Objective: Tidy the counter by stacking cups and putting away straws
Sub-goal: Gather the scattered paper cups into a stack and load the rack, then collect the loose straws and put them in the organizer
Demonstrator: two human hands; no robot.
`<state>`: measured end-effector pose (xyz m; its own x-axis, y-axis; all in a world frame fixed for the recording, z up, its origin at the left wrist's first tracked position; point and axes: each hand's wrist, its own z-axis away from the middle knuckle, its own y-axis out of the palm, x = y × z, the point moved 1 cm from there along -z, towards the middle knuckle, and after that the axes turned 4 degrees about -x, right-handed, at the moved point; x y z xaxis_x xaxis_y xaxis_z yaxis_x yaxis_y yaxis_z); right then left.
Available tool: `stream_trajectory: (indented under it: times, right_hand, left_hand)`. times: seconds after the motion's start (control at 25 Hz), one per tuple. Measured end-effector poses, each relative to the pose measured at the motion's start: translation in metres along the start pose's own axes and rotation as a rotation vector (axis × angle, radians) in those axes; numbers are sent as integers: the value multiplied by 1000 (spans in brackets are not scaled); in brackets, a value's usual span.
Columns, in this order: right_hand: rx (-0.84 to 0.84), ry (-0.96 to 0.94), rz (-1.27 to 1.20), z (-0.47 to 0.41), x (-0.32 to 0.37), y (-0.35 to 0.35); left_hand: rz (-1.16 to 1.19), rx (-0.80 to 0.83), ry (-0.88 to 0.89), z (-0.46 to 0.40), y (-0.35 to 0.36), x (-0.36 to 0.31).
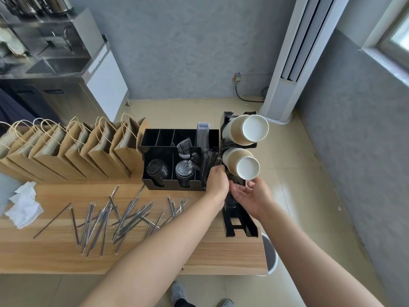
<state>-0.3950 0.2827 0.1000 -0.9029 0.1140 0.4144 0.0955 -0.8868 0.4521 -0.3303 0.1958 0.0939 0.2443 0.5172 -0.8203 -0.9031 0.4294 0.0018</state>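
Grey plaster walls and a pale tiled floor frame a wooden worktop (66,251), with a row of brown paper bags (73,151) along its far left and a black compartment organiser (177,138) towards the right. Beside the organiser a black cup rack (240,224) holds two stacks of paper cups (244,132) lying on their sides, so the cups look already stacked. Judging from that, the step in hand is feeding straws into the organiser's right-hand slot, where dark wrapped straws (209,160) stand upright. The left hand (218,181) is curled at that slot, apparently gripping straws, though what it grips is hidden; the right hand (254,197) lies loosely spread, palm up, just beside it over the rack. To do it well, square the bundle's ends and lower it straight — the lower cup stack overhangs close by and could be knocked. Many loose wrapped straws (115,216) lie scattered mid-worktop, well apart from the organiser, beside crumpled white paper (23,204); lids (158,170) fill the front compartments.
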Motion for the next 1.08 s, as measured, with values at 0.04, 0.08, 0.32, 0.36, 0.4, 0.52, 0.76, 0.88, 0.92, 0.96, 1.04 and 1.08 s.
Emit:
stream_trajectory:
  times: [0.04, 0.08, 0.32, 0.36, 0.4, 0.52, 0.76, 0.88, 0.92, 0.96, 1.04, 1.08]
  right_hand:
    - [9, 14, 13, -1, -10, -2]
    - [17, 22, 71, -1, -21, -4]
    - [40, 36, 395, -14, -81, 13]
    - [24, 40, 434, -20, -92, 17]
    - [3, 36, 481, -26, -101, 20]
    - [-69, 21, 648, -58, -136, 29]
    - [-304, 4, 956, -118, -196, 34]
    - [-371, 8, 1262, -155, -229, 34]
    - [-396, 7, 1379, -163, -235, 31]
    - [-427, -14, 1422, -171, -240, 29]
    - [-461, -43, 1483, -181, -248, 25]
    - [-483, -57, 1509, -185, -250, 24]
  left_hand:
    - [36, -25, -16, 3, -7, 4]
    - [55, -39, -42, 3, -14, 9]
    - [-2, -94, -130, -27, -75, 41]
    - [-27, -103, -144, -36, -89, 46]
    - [-49, -114, -159, -44, -101, 52]
    - [-174, -134, -208, -76, -150, 72]
    - [-497, -58, -274, -136, -230, 125]
    - [-642, -2, -233, -168, -248, 143]
    - [-697, 18, -202, -173, -249, 144]
    - [-759, 49, -176, -179, -249, 149]
    - [-868, 112, -146, -191, -244, 159]
    - [-912, 134, -139, -195, -241, 164]
